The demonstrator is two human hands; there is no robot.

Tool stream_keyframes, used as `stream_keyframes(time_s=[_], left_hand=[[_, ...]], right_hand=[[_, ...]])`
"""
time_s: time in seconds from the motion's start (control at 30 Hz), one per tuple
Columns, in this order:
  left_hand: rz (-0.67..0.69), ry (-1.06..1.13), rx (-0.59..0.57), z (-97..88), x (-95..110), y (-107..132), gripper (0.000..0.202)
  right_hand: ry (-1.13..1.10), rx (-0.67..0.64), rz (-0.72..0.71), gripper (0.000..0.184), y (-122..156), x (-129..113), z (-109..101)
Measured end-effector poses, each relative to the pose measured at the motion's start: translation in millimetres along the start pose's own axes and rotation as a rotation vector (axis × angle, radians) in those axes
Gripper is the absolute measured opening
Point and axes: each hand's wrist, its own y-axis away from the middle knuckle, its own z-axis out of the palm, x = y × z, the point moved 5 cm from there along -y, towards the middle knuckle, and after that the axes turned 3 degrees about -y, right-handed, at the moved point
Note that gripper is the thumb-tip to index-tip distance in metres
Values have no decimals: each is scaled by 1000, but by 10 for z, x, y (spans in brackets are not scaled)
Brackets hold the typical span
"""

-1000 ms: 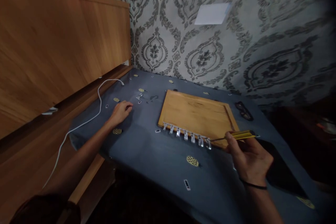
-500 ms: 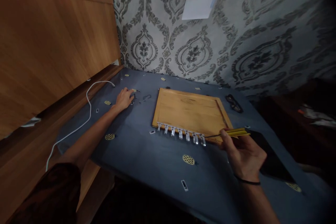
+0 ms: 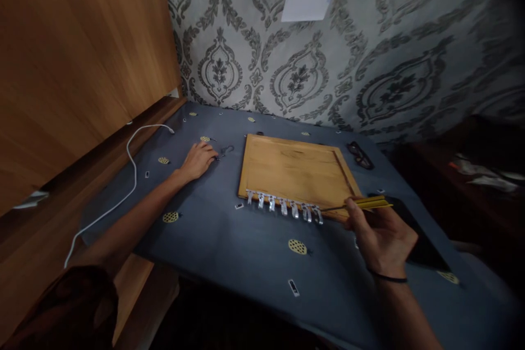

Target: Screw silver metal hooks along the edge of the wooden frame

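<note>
A yellow-handled screwdriver (image 3: 373, 203) is gripped in my right hand (image 3: 388, 243), its thin shaft pointing left. The tip meets or nearly meets the right end of a silver metal strip (image 3: 284, 206) with several hanging hooks. That strip lies along the near edge of a wooden framed board (image 3: 293, 169), flat on the table. My left hand (image 3: 199, 161) rests on the cloth left of the board, fingers stretched toward small dark pieces (image 3: 217, 158), perhaps screws. Its fingertips partly cover them. A dark curved hook-like shape (image 3: 227, 149) is just beyond.
Blue patterned cloth covers the table (image 3: 229, 262). Dark-framed glasses (image 3: 361, 155) lie beyond the board's right side. A flat black object (image 3: 422, 235) is partly behind my right hand. At left, a white cable (image 3: 134, 169) runs beside a wooden cabinet (image 3: 90, 44). Patterned wallpaper (image 3: 229, 71) stands behind.
My left hand has shifted a little right and nearer, over the small dark pieces. My right hand keeps the screwdriver at the strip's end. The whole view has tilted slightly.
</note>
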Motion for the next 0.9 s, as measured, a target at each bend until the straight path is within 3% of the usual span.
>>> stream_keyframes(time_s=[0.43,0.73,0.9], left_hand=[[156,-105,-24,62,-31,-78,22],[100,-96,-48,59,-22,-109,24],[27,-27,-51,30,-88,-3,23]], right_hand=[[9,-4,38,65,46,-106,16],[5,54,78,69,49,-106,16],[8,66,91,65,56,-110,2]])
